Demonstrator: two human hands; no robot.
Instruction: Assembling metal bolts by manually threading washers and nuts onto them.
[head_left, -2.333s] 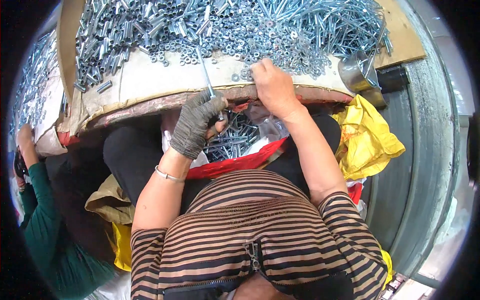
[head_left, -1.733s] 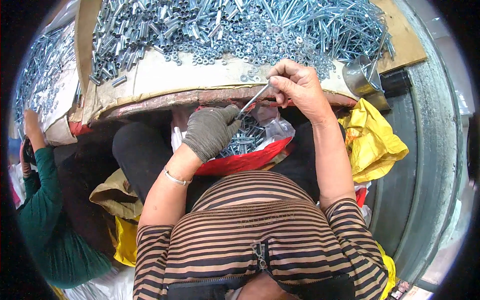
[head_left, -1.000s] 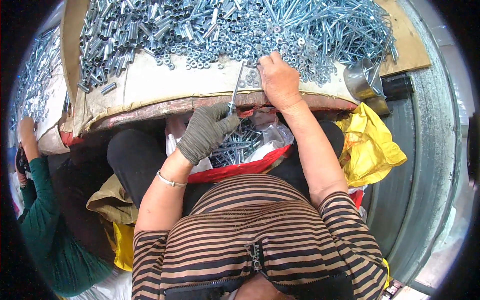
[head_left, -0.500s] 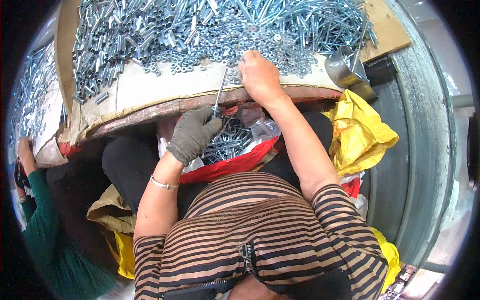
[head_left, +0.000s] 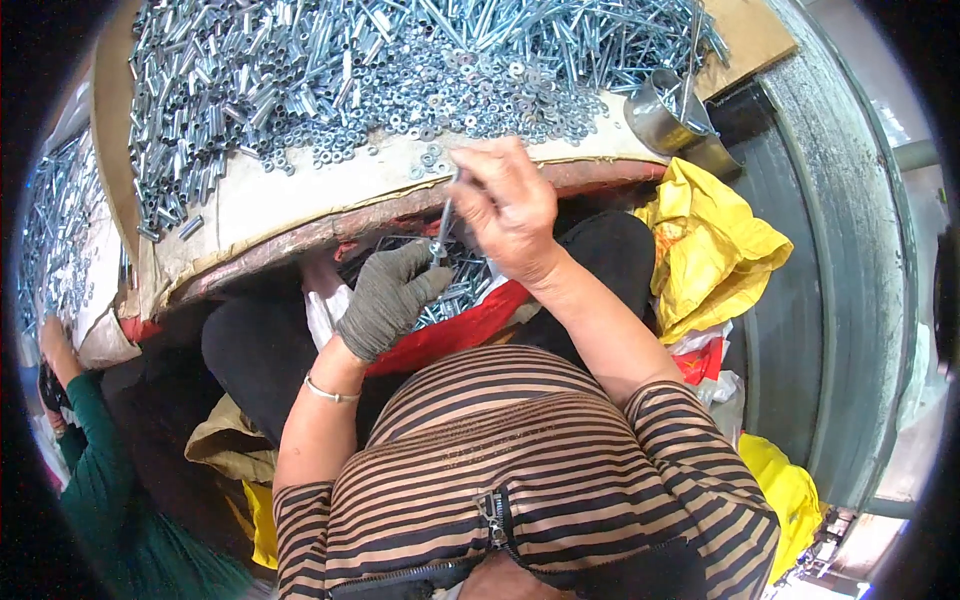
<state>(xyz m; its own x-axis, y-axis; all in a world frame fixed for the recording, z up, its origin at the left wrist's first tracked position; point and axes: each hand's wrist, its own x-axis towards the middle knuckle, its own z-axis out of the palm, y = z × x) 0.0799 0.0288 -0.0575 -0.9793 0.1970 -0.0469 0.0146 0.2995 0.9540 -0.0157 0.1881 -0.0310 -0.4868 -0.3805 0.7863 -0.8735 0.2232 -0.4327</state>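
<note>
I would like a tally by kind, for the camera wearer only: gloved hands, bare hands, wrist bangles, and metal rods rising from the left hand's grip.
Gloved left hand: 1
Bare right hand: 1
Silver bangle: 1
Metal rod: 1
Total: 4

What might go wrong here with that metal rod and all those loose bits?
The thin rod, gripped low by the gloved left hand, might slip into the red-edged bag of metal parts below. The right hand, blurred near the rod's top, might knock loose washers off the nearby table edge.
</note>
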